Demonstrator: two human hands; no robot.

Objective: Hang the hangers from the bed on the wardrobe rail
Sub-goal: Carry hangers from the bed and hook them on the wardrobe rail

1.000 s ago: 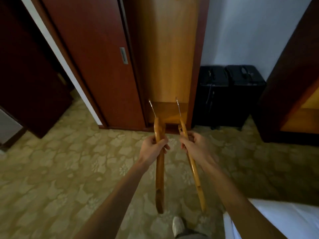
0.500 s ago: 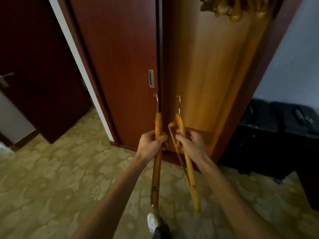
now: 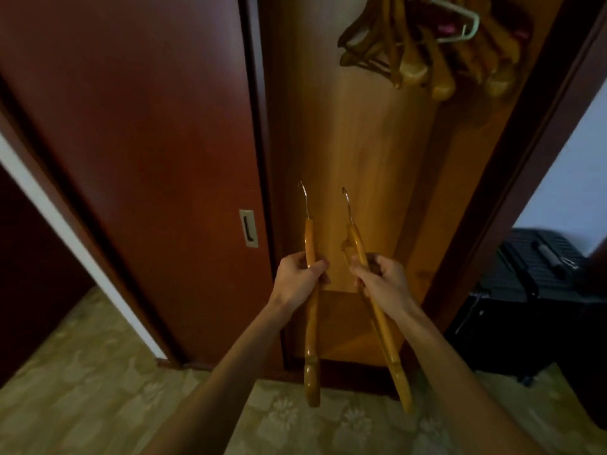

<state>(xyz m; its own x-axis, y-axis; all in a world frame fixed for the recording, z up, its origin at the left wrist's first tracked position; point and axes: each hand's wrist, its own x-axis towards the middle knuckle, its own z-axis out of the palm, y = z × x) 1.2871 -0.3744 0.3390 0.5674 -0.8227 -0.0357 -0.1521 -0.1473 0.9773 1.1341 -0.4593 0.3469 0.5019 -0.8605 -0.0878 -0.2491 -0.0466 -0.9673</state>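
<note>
My left hand (image 3: 300, 280) grips a wooden hanger (image 3: 311, 323) near its neck, edge-on, metal hook pointing up. My right hand (image 3: 382, 284) holds a second wooden hanger (image 3: 381, 320) the same way, tilted slightly to the right. Both hangers are in front of the open wardrobe compartment (image 3: 345, 142), at about waist height. Several wooden hangers (image 3: 423, 44) and a pale wire one hang at the top of the compartment; the rail itself is out of view above.
The dark red sliding wardrobe door (image 3: 147, 142) with a recessed metal handle (image 3: 248, 228) stands shut to the left. Black suitcases (image 3: 538, 277) sit on the floor at the right. Patterned beige carpet (image 3: 82, 405) covers the floor.
The view has tilted up and drawn closer to the wardrobe; the hanging hangers now show fully at the top. Both hands still hold their hangers, raised a little.
</note>
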